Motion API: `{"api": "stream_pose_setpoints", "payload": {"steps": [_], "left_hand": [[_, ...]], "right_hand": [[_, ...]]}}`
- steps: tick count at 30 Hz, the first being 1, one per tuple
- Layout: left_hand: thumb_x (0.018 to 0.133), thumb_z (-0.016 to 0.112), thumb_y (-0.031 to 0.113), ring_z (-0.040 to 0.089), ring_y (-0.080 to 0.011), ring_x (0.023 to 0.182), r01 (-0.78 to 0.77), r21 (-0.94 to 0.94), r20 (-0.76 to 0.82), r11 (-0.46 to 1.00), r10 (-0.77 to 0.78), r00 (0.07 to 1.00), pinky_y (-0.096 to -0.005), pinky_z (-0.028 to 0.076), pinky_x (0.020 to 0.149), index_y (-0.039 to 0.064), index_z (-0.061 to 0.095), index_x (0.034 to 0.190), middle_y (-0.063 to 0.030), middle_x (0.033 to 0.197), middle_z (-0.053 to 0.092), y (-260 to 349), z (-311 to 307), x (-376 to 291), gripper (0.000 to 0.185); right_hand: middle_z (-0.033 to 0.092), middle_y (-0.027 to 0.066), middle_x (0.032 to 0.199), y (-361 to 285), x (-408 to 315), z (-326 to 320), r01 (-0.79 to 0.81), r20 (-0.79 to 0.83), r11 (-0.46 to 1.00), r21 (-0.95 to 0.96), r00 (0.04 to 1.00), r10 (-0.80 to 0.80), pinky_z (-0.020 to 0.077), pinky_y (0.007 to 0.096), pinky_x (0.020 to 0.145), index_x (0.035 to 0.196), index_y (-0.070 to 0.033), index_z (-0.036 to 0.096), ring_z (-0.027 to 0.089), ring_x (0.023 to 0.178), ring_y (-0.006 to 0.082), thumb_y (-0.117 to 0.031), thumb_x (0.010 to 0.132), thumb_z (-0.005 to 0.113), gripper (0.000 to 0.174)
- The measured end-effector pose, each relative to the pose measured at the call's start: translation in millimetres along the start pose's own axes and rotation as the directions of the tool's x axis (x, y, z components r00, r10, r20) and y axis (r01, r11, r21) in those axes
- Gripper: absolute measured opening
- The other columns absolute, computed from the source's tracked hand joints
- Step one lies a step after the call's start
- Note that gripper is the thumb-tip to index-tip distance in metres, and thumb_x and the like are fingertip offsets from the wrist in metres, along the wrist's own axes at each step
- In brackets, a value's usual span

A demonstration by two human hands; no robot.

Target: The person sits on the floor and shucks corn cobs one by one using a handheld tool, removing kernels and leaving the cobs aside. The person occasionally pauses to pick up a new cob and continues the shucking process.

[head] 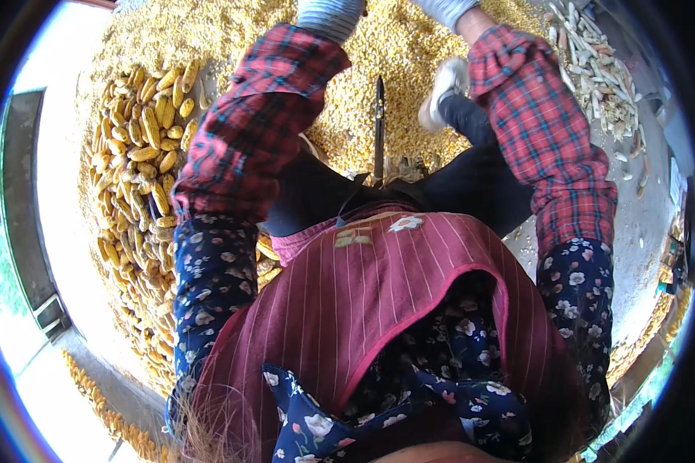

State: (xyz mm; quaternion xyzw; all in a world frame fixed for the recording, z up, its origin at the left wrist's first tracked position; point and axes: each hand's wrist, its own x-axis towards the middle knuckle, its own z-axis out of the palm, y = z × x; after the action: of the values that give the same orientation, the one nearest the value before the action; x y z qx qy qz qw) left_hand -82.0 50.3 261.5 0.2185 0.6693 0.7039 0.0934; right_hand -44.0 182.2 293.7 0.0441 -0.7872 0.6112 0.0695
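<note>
My left hand (330, 18), in a grey knit glove, reaches to the top edge of the head view. My right hand (449, 10), gloved alike, is cut off by the same edge, with a strip of bare wrist behind the cuff. The fingers of both lie beyond the picture, so whatever they hold is hidden. Below and around them spreads a thick layer of loose corn kernels (394, 52). Between my legs a narrow dark metal blade (379, 127) points away from me, with a few kernels stuck on it.
A large heap of husked corn cobs (150, 133) lies to my left. Stripped cobs (599, 69) are scattered on the concrete floor (619, 197) at the right. My shoe (447, 87) rests among the kernels. More corn cobs (110, 411) line the lower left edge.
</note>
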Motion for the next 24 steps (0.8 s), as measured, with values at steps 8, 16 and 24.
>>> {"api": "stream_pose_setpoints", "payload": {"steps": [8,16,24], "left_hand": [[0.087,0.047,0.031,0.043,-0.0061,0.048,-0.149,0.288,0.055,0.946,0.139,0.989,-0.0205,0.035,0.041,0.008,0.057,0.101,0.0003,0.065,0.051,-35,-19,10,0.029],[0.089,0.046,0.02,0.049,-0.0053,0.071,0.188,0.069,0.048,0.98,-0.192,0.98,-0.0182,0.04,0.06,0.001,0.057,0.101,-0.0019,0.079,0.058,-53,-10,6,0.025],[0.088,0.047,0.017,0.05,-0.006,0.075,0.214,0.007,0.011,0.977,-0.214,0.977,-0.0181,0.041,0.064,-0.001,0.054,0.104,-0.0014,0.085,0.058,-49,-12,15,0.026]], "right_hand": [[0.057,0.0018,0.072,41,14,15,-0.115,0.03,0.992,0.048,0.993,0.113,0.0448,0.0221,0.056,0.086,-0.003,0.057,0.053,0.063,0.0088,-0.011,0.084,0.046,0.013],[0.059,0.0051,0.08,73,19,12,-0.252,0.231,0.966,0.055,0.945,0.233,0.0467,0.0258,0.063,0.094,0.0,0.054,0.055,0.072,0.0128,-0.011,0.086,0.038,0.021],[0.058,0.0026,0.08,82,31,7,-0.254,0.317,0.944,0.211,0.931,0.18,0.0461,0.0242,0.061,0.097,-0.002,0.053,0.054,0.071,0.0109,-0.014,0.087,0.043,0.019]]}}
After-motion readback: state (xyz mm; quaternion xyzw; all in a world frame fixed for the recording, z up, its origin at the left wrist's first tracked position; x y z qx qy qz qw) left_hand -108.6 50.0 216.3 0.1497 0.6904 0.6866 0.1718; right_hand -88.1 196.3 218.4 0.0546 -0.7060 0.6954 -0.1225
